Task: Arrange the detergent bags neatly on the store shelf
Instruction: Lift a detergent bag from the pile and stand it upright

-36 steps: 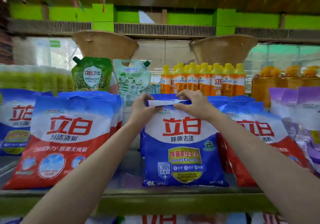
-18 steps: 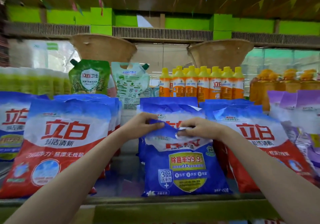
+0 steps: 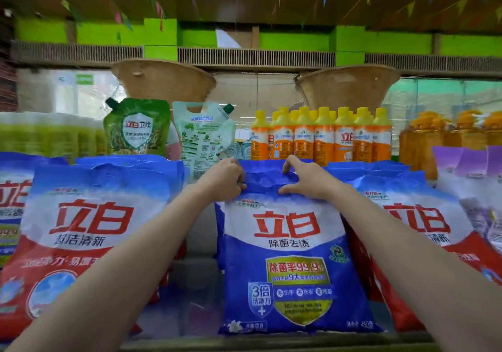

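A blue and white detergent bag (image 3: 293, 264) stands upright at the middle of the shelf, front facing me. My left hand (image 3: 224, 179) grips its top left corner with curled fingers. My right hand (image 3: 305, 179) pinches the top edge on the right, thumb in front and fingers over the back. More blue bags stand hidden behind it. A red and white detergent bag (image 3: 78, 232) leans at the left, with others stacked behind. Another red and white bag (image 3: 423, 232) stands at the right, partly covered by my right forearm.
A gap of bare shelf floor (image 3: 190, 283) lies between the left stack and the middle bag. Behind stand green refill pouches (image 3: 137, 129), orange bottles (image 3: 320, 137) and two woven baskets (image 3: 163, 80). Purple bags (image 3: 478, 188) fill the far right. The shelf's front lip (image 3: 271, 345) runs along the bottom.
The bag's folded-down top has been pulled up straight, so its whole front shows. Both hands rose with the top edge.
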